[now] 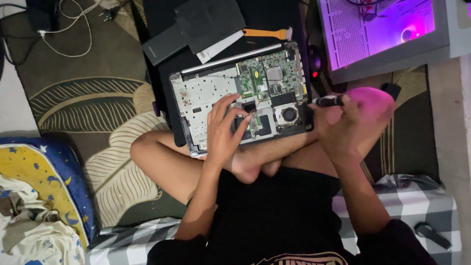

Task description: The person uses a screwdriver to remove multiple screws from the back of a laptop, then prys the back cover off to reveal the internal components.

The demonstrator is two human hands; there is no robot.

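A home floor: leaf-patterned rug (98, 108), star-print bedding (44, 176), checked blanket (407, 201), glowing computer case (387, 34).

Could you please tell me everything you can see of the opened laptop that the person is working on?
The opened laptop lies flat with its cover off, propped on the person's crossed legs. A silver hinge bar runs along its far edge. A pale metal plate fills the left part; a green circuit board and a round cooling fan sit on the right. The left hand rests fingertips on the middle, by a small black part. The right hand grips a dark screwdriver beside its right edge.
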